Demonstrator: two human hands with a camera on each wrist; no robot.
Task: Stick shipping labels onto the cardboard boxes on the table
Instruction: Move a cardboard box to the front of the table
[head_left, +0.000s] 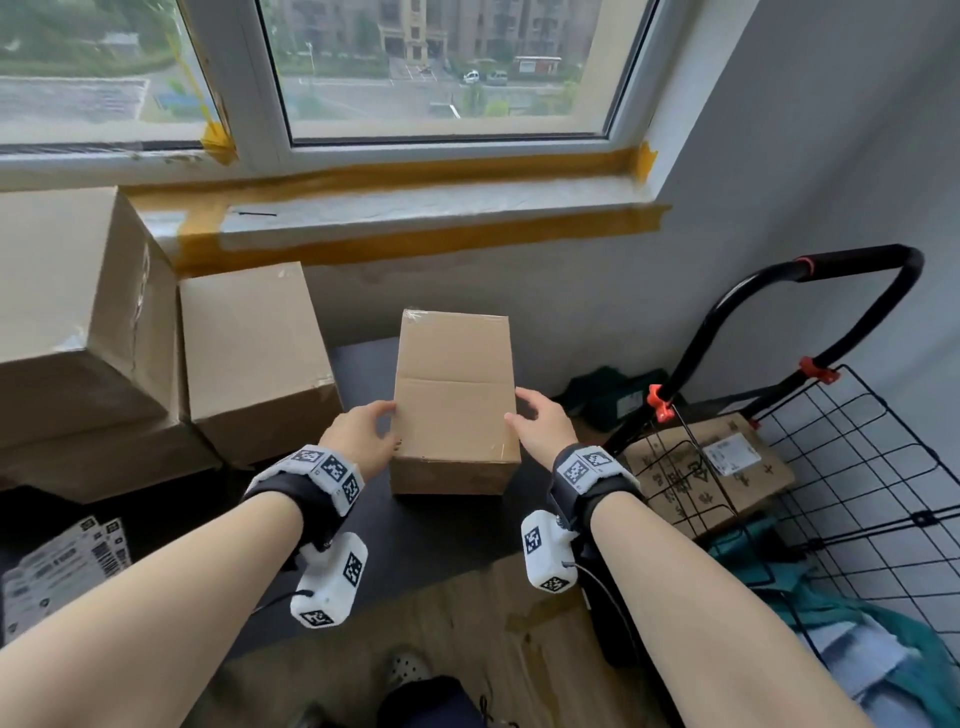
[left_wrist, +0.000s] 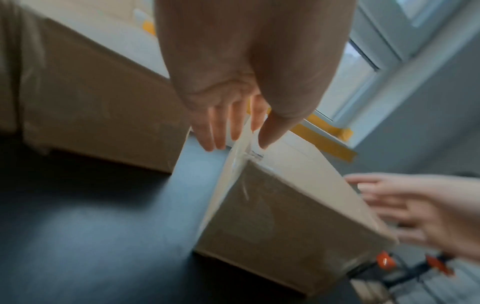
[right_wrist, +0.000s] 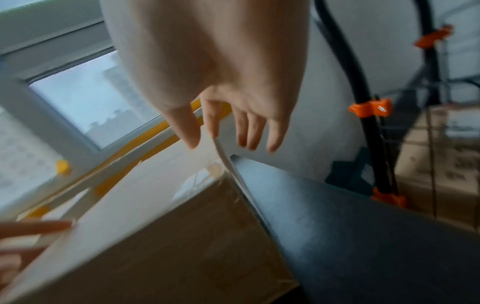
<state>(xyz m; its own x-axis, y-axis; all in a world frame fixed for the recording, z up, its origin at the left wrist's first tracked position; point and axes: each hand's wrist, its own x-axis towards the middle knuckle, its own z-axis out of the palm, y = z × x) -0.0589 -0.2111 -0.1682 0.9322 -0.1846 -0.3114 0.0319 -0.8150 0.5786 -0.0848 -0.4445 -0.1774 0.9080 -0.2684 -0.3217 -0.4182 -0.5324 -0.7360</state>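
The small cardboard box (head_left: 454, 400) stands on the dark table (head_left: 441, 525), near its far edge, its taped top face bare of any label. The left hand (head_left: 361, 436) sits at the box's left side and the right hand (head_left: 540, 428) at its right, so the box is bracketed between them. In the left wrist view the left fingers (left_wrist: 215, 127) are straight and spread, with the thumb over the top edge and the rest down the side; in the right wrist view the right fingers (right_wrist: 249, 131) are likewise straight and loose, the thumb above the top edge. Neither hand is curled round the box. Whether the fingertips actually press the cardboard I cannot tell, as both wrist views are blurred.

This looks like the positioning step: the box is being squared up or let go so its top can take a label. No label is in either hand.

The shipping labels (head_left: 62, 566) lie in a stack at the table's near left, well apart from the box. The next move probably calls for a hand to reach there, peel one off and lay it flat on the top face.

Two larger cardboard boxes (head_left: 249, 353) stand to the left, and a wire cart (head_left: 852, 467) on the right holds a box that already bears a label.
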